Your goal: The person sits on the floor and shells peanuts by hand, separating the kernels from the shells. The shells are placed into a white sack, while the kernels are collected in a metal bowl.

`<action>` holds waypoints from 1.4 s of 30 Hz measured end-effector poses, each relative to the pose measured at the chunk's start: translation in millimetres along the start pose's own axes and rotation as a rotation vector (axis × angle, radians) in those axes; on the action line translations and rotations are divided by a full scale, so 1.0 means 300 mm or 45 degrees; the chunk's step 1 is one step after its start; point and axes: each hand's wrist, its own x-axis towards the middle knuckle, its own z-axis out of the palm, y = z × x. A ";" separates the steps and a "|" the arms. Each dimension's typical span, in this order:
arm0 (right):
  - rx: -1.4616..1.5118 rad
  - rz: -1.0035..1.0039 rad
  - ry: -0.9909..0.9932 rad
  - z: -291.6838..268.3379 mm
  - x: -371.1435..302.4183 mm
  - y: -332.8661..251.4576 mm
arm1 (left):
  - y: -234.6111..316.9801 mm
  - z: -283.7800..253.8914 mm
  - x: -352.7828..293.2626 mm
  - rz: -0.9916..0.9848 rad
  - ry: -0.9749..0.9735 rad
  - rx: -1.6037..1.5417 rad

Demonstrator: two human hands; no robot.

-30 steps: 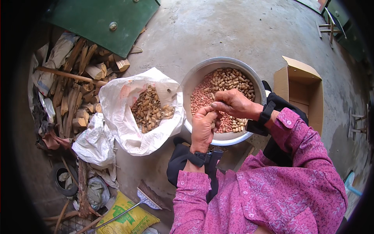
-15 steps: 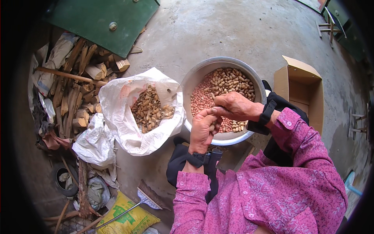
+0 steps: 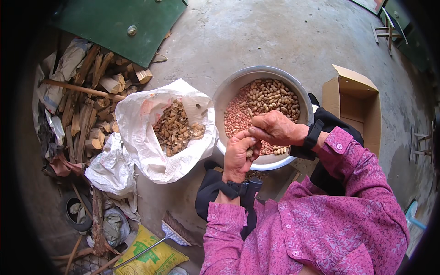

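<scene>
Both of my hands meet over the near part of a wide metal basin (image 3: 302, 89). Closed with curled fingers, my left hand (image 3: 236, 157) has an unshelled peanut (image 3: 250, 152) showing in it. My right hand (image 3: 282, 128) is in a pinch, thumb and fingertips touching the left fingertips; whatever lies between them is hidden. Inside the basin, shelled pink peanuts (image 3: 236, 114) lie to the left and unshelled peanuts (image 3: 277, 94) to the right. Left of the basin stands an open white woven sack (image 3: 137, 110) holding broken peanut shells (image 3: 174, 130).
Split firewood (image 3: 96, 110) is piled at the left below a green panel (image 3: 119, 32). An open cardboard box (image 3: 373, 119) stands right of the basin. A brush with a long handle (image 3: 176, 233) lies over a yellow bag (image 3: 146, 252), near a small tyre (image 3: 75, 211).
My right hand has shifted slightly down, and the fingers of both hands have moved a little against each other. The basin and sack look nearly the same.
</scene>
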 end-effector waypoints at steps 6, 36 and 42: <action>-0.029 -0.076 0.091 0.021 -0.001 0.010 | -0.014 0.007 0.000 0.001 0.078 -0.111; -0.111 0.024 0.269 0.009 0.008 -0.014 | -0.043 0.027 0.031 0.179 0.154 -0.528; 0.209 0.345 0.354 -0.002 0.016 0.019 | -0.026 0.011 0.025 0.180 0.053 -0.488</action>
